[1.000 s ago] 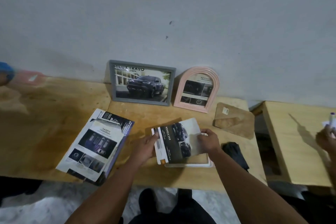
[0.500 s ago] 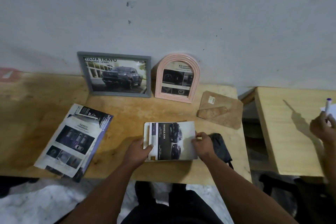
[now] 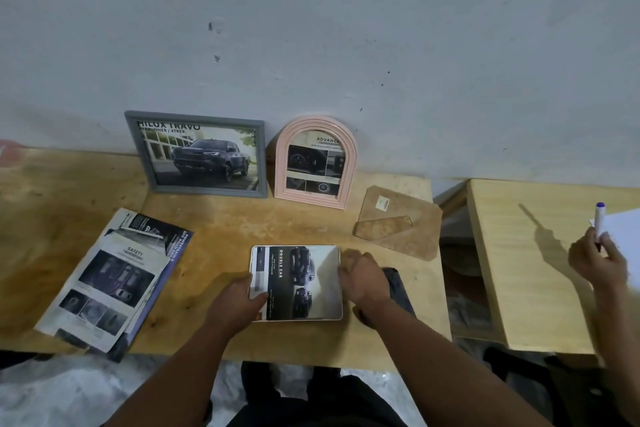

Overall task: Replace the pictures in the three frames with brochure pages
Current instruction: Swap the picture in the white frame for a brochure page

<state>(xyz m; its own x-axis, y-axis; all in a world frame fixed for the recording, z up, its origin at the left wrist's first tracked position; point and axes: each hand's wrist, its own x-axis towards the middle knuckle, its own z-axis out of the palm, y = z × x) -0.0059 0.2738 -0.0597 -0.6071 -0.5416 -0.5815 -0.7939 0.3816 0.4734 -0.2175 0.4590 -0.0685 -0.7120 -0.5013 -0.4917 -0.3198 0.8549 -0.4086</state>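
Fingers [image 3: 254,288] of the left hand [image 3: 239,302] press flat on the brochure page [image 3: 299,282] in the white frame [image 3: 341,312] at 6 o'clock on the table [image 3: 221,225], the right hand [image 3: 363,279] lies relaxed at its 3 o'clock edge, backing board [image 3: 398,225] still off, while the grey frame [image 3: 197,154] and pink arched frame [image 3: 313,161] at 12 o'clock already show pages.

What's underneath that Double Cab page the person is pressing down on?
The Double Cab page lies in a white frame; only the thin rim shows around it. The left hand presses its edge. Whatever lies beneath the page is covered.
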